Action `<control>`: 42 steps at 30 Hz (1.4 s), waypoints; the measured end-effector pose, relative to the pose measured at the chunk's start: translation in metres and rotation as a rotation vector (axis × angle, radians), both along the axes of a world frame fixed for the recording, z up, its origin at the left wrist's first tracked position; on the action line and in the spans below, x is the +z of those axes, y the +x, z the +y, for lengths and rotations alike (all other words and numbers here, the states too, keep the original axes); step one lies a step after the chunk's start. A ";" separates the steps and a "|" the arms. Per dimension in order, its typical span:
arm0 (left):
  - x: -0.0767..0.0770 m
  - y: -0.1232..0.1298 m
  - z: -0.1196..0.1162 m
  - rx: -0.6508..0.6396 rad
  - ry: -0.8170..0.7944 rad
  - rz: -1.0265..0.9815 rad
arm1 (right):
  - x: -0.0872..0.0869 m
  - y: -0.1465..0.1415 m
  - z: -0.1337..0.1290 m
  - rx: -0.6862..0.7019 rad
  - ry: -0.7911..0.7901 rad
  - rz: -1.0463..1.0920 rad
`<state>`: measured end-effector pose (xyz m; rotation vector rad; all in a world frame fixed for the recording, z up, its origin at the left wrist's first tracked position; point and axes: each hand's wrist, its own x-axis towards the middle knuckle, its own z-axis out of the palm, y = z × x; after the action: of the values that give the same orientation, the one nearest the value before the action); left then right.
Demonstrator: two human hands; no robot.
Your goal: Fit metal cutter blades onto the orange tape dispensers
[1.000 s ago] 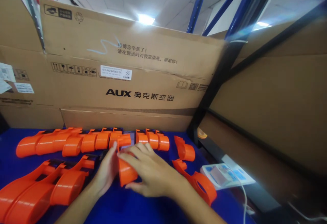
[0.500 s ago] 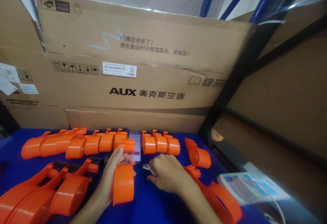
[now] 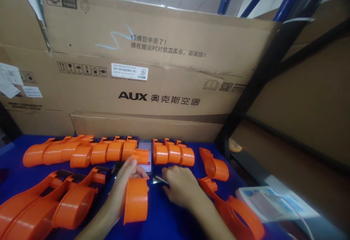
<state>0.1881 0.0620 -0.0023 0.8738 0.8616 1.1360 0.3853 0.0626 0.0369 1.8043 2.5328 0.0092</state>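
My left hand [image 3: 131, 174] is closed round an orange plastic tape dispenser [image 3: 136, 200], its wide ring hanging lowest and its ribbed end up by my thumb. My right hand [image 3: 180, 185] grips a thin, pale metallic strip [image 3: 161, 179] whose tip points left at the dispenser; the rest is hidden under my fingers. A small gap parts the two hands. A phone [image 3: 147, 167] lies behind my left hand, its screen partly covered.
More orange dispensers [image 3: 100, 153] with dark parts stand in a row along the back of the blue tabletop [image 3: 166, 221]. Several others [image 3: 73, 207] lie front left, and a dispenser [image 3: 243, 214] front right. Behind rises a cardboard box [image 3: 169, 61]; a white box-like item with a cable [image 3: 273, 200] lies right.
The dispenser in my left hand has shifted slightly right and down in view. More of the metallic strip shows beyond my right fingers. The camera view has moved slightly.
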 end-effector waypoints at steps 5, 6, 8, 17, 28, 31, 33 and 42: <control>0.001 0.003 -0.002 0.032 0.008 0.029 | 0.002 0.006 0.003 -0.008 0.018 0.018; 0.002 0.003 -0.002 0.037 0.013 0.026 | 0.004 0.007 0.003 0.000 0.036 0.048; 0.003 0.004 -0.001 0.044 0.035 0.007 | 0.008 0.009 0.005 0.026 0.074 0.211; 0.002 0.007 -0.005 -0.076 0.042 -0.106 | -0.011 0.007 0.019 0.102 -0.057 1.315; -0.005 0.003 -0.007 -0.124 0.027 -0.180 | -0.008 0.014 0.023 0.065 0.007 1.365; -0.001 0.003 -0.011 -0.102 0.004 -0.195 | -0.008 0.012 0.022 0.065 -0.006 1.356; 0.003 0.003 -0.012 -0.097 -0.014 -0.195 | -0.008 0.011 0.022 0.079 -0.028 1.348; 0.006 0.003 -0.008 -0.107 -0.036 -0.134 | -0.006 0.008 0.018 0.100 -0.016 1.268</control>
<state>0.1906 0.0540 0.0034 0.7956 0.7152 1.0693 0.3937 0.0802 0.0306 1.9968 3.2109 -1.6084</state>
